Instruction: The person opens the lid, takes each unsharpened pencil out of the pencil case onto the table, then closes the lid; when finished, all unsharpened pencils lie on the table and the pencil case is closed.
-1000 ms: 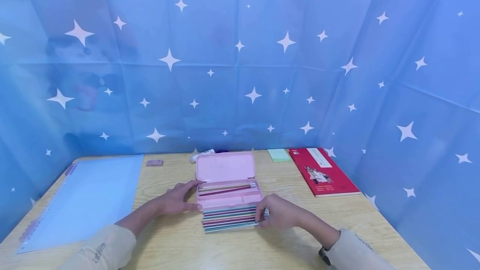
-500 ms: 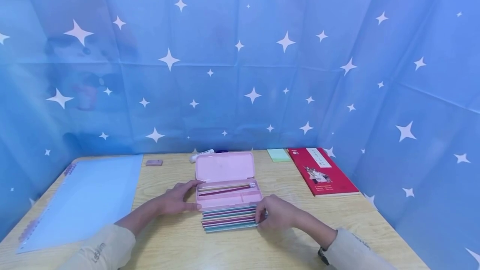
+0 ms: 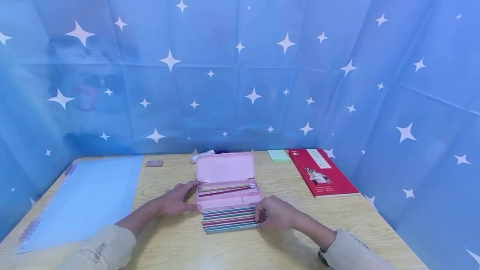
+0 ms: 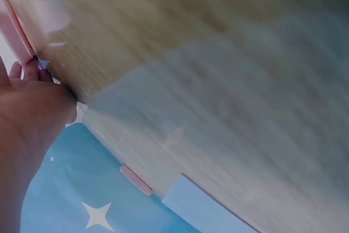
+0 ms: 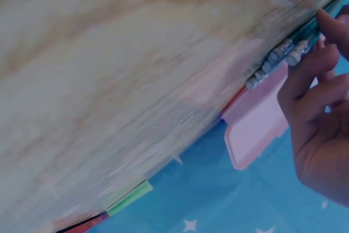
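A pink pencil case (image 3: 229, 197) lies open mid-table, its lid (image 3: 225, 166) folded back and two pencils (image 3: 226, 188) inside. A row of several coloured pencils (image 3: 228, 220) lies flat along its front edge. My left hand (image 3: 175, 201) holds the case's left end, thumb on the front wall and fingers at the back; the left wrist view shows my left hand (image 4: 32, 113) at the case's pink edge (image 4: 16, 31). My right hand (image 3: 275, 213) curls over the right ends of the row. In the right wrist view my right hand (image 5: 316, 129) has bent fingers on the pencils' eraser ends (image 5: 272, 61).
On the wooden table (image 3: 180, 241) lie a pale blue spiral notebook (image 3: 86, 199) at the left, and a small brown eraser (image 3: 154, 163) and white tube (image 3: 202, 154) at the back. Green sticky notes (image 3: 278, 155) and a red book (image 3: 320, 172) lie at the right. A blue starred backdrop walls three sides.
Hardly anything: my right hand has edged slightly left against the pencil ends. The left hand and the case stay where they were.
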The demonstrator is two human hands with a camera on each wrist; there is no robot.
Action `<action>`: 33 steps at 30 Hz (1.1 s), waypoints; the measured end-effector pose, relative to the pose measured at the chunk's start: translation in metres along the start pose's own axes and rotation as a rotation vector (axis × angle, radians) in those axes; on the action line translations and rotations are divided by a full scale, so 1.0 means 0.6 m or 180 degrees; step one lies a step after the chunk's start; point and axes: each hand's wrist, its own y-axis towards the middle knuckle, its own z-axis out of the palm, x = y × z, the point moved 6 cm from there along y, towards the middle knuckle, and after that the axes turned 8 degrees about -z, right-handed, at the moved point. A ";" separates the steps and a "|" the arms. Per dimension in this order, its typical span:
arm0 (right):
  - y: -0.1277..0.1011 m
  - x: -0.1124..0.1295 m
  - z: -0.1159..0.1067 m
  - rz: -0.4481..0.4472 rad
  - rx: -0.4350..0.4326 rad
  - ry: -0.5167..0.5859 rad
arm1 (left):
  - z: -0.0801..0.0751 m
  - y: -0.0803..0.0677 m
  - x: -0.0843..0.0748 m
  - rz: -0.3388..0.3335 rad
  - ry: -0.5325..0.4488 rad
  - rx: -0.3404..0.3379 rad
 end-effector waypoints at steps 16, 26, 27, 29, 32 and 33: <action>0.004 0.005 0.003 0.0098 -0.0036 -0.0007 | -0.004 -0.002 -0.003 0.0042 -0.0007 -0.0001; 0.007 -0.002 0.005 0.0077 -0.0018 0.0074 | -0.001 0.001 0.000 0.0061 0.0009 -0.0006; 0.007 -0.003 0.004 0.0078 -0.0011 0.0076 | -0.001 0.001 0.000 0.0054 0.0005 -0.0007; 0.008 -0.004 0.004 0.0078 0.0027 0.0090 | -0.001 0.001 0.000 0.0048 -0.0001 -0.0006; 0.010 0.000 -0.001 0.0010 0.0126 0.0144 | -0.002 0.000 0.000 0.0051 -0.0023 -0.0005; 0.012 0.002 -0.005 -0.0021 0.0155 0.0162 | -0.003 -0.001 -0.001 0.0056 -0.0026 -0.0005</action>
